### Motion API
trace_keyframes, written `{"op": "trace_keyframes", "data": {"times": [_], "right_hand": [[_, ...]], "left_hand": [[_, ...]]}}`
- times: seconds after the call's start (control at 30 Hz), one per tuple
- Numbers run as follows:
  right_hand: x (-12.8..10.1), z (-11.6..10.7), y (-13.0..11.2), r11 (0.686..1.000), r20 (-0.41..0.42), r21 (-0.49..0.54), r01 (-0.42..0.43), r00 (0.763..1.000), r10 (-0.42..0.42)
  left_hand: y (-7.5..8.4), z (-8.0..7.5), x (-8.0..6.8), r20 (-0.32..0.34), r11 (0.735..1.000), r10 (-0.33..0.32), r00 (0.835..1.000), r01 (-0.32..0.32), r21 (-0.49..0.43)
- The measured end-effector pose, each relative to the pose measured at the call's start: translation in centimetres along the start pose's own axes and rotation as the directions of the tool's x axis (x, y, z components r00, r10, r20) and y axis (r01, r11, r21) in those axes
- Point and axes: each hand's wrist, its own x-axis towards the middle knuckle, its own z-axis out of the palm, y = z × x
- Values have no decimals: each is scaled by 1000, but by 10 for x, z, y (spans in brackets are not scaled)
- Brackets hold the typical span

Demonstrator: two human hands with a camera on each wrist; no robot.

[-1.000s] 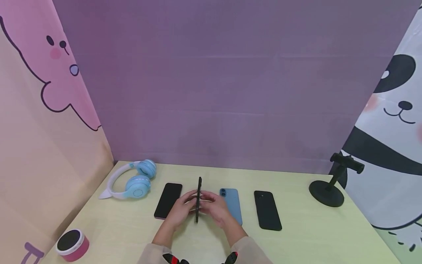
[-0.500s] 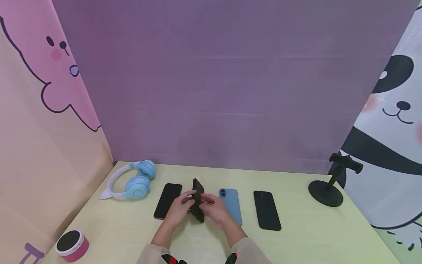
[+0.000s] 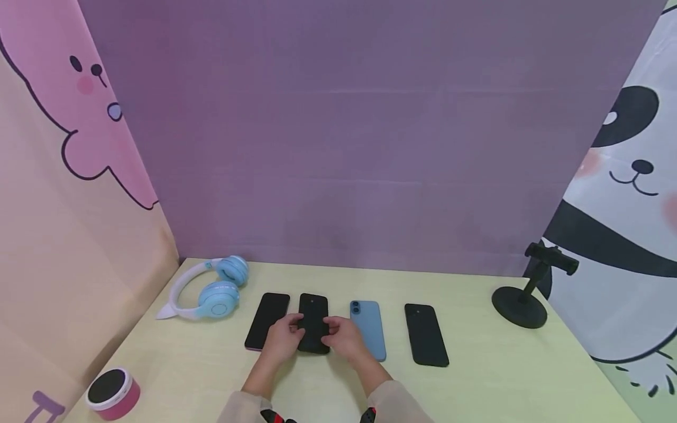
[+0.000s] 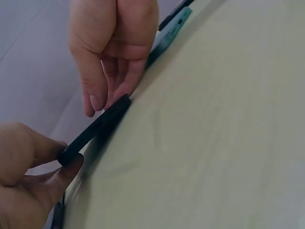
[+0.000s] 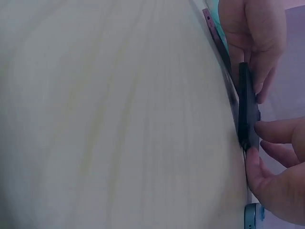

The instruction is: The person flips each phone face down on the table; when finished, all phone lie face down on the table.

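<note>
The left hand [image 3: 284, 339] and right hand [image 3: 345, 338] pinch one black smartphone [image 3: 314, 328] by opposite edges, left of the blue smartphone [image 3: 368, 330].

The person wears a plain, pale beige cloth left sleeve [image 3: 239, 407] and a matching pale beige cloth right sleeve [image 3: 401, 404], each stopping short of the bare left hand [image 3: 282, 339] and bare right hand [image 3: 346, 338]. At the bottom of the head view show a small, hard-edged black left fitting [image 3: 271, 415] and a similar black right fitting [image 3: 368, 415], each marked with bright red and partly cut off below
</note>
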Motion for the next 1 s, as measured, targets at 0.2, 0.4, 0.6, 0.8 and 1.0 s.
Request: {"op": "trace_keyframes", "data": {"times": [0.2, 0.4, 0.6, 0.8, 1.0], "right_hand": [[2, 2, 0, 999, -26, -41, -23, 999, 22], [4, 2, 2, 998, -12, -60, -28, 1000, 27], [6, 1, 4, 998, -6, -62, -31, 1000, 31], [6, 5, 2, 992, -36, -124, -17, 999, 13], [8, 11, 1, 982, -71, -186, -13, 997, -1]], "left_hand": [[1, -2, 0, 2, 998, 13, 1000, -13, 69], [1, -4, -1, 25, 996, 4, 1000, -6, 87], [-2, -2, -1, 61, 995, 8, 998, -14, 99], [-3, 2, -3, 59, 993, -4, 998, -3, 116], [-2, 5, -4, 62, 993, 11, 998, -18, 120]]}}
